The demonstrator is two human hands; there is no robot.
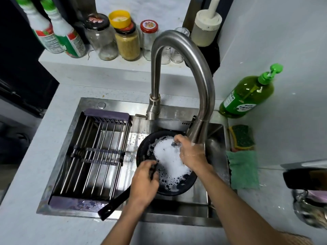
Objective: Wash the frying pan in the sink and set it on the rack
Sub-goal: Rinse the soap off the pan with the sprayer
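While the left hand [144,179] clamps the frying pan [184,183] rim in the steel sink [215,138], the right hand [190,152] grips a scourer [175,143]; grey counter [26,174] surrounds the sink.

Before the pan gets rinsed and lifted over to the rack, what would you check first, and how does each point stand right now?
1. Frying pan steadied: ok, left hand grips its near rim.
2. Scrubbing done: not ok, foam covers the inside, and right hand holds a dark scrubber there.
3. Spout of the faucet over the pan: ok.
4. Water running: cannot tell.
5. Rack free to take the pan: ok, nothing lies on its bars.
6. Handle reachable: ok, it sticks out over the sink edge.
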